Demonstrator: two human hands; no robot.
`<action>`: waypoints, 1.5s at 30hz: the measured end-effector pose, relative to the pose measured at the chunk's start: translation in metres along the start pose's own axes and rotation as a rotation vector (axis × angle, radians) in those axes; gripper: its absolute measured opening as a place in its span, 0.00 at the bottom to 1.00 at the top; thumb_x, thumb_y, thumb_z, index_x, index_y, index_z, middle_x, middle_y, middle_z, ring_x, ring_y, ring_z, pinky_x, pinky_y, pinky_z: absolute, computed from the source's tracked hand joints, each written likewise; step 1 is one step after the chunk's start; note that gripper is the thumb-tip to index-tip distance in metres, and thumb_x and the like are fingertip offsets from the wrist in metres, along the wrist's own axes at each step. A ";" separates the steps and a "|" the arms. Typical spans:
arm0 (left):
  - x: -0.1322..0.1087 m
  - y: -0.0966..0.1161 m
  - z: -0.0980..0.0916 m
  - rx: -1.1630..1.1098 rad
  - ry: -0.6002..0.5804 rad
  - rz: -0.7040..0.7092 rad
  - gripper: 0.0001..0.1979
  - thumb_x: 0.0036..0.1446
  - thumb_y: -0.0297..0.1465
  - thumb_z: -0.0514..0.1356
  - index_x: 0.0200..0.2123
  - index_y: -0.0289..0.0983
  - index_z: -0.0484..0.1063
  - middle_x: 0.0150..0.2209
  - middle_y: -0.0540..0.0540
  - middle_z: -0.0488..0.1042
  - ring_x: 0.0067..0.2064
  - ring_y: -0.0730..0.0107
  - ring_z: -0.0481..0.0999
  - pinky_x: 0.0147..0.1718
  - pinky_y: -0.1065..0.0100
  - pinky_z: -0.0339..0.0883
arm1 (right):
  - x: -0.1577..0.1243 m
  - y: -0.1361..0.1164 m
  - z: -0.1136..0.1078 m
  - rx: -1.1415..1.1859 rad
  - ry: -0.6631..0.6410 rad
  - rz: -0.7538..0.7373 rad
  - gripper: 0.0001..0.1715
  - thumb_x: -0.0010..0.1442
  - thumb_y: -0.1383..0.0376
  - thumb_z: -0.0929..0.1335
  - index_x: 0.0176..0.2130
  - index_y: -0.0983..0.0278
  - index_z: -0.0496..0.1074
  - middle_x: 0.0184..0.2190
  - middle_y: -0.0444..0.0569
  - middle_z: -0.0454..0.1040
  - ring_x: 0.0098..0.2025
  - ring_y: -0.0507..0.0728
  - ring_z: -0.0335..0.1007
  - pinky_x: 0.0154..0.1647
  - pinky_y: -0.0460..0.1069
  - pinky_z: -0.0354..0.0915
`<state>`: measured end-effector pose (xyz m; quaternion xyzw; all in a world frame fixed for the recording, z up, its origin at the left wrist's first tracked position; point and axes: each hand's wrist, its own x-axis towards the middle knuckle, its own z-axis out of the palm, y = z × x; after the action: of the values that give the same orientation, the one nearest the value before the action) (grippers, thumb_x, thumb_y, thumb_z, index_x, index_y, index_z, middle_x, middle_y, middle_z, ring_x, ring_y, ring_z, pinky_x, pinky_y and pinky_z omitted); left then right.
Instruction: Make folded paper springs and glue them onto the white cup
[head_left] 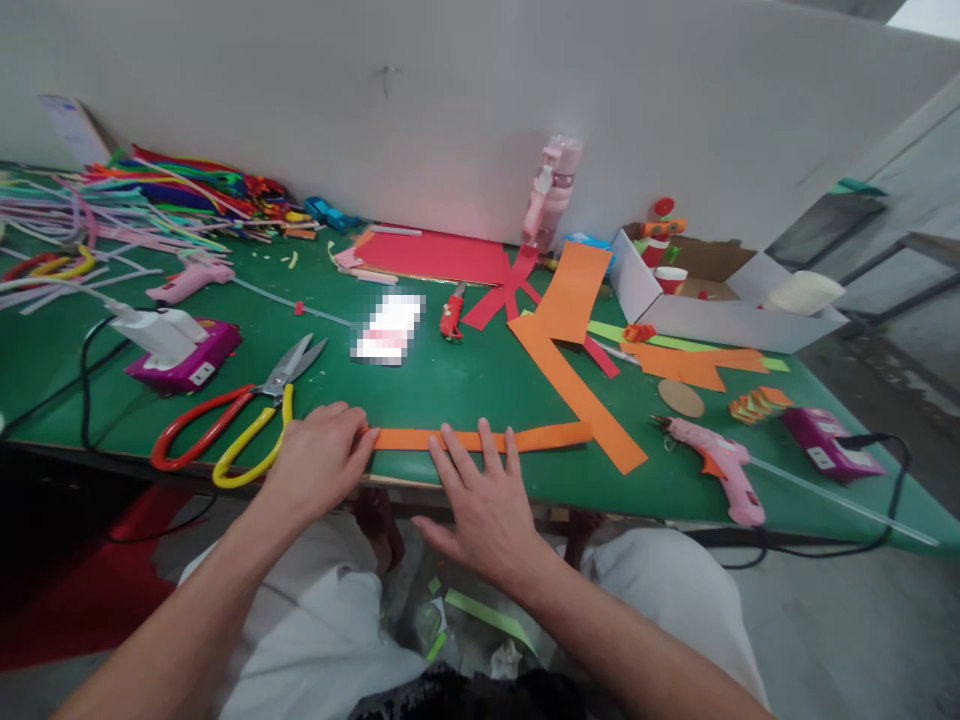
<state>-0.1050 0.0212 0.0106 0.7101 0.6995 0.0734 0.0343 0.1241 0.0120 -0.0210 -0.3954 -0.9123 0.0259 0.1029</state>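
Observation:
A narrow orange paper strip (555, 436) lies along the front edge of the green table. Its left end is under the thumb and curled fingers of my left hand (324, 447), which pinches it against the tabletop. My right hand (487, 490) rests with fingers spread flat across the strip's middle, thumb out beyond the table edge. Just left of my left hand are scissors (281, 385) with one red and one yellow handle, blades apart. Wider orange paper pieces (581, 385) lie right of the strip, crossing near its right end.
Pink glue guns (716, 460) (191, 282) lie at both sides, with cords and purple power blocks (832, 445) (187, 355). Behind are red paper sheets (442, 257), a red cutter (452, 313), a pink bottle (553, 195), a white box (720, 315) and colourful pipe cleaners (195, 195).

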 end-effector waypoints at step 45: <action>-0.025 0.006 0.009 -0.250 0.139 -0.048 0.16 0.62 0.39 0.50 0.23 0.41 0.62 0.25 0.47 0.67 0.32 0.61 0.66 0.32 0.61 0.55 | 0.068 0.019 -0.054 0.348 -0.321 0.212 0.09 0.64 0.63 0.71 0.31 0.63 0.74 0.29 0.44 0.76 0.33 0.53 0.68 0.34 0.47 0.52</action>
<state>-0.0979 -0.0029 0.0017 0.6767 0.7022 0.2080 0.0757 0.1039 0.0729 0.0403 -0.4559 -0.8523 0.2555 0.0202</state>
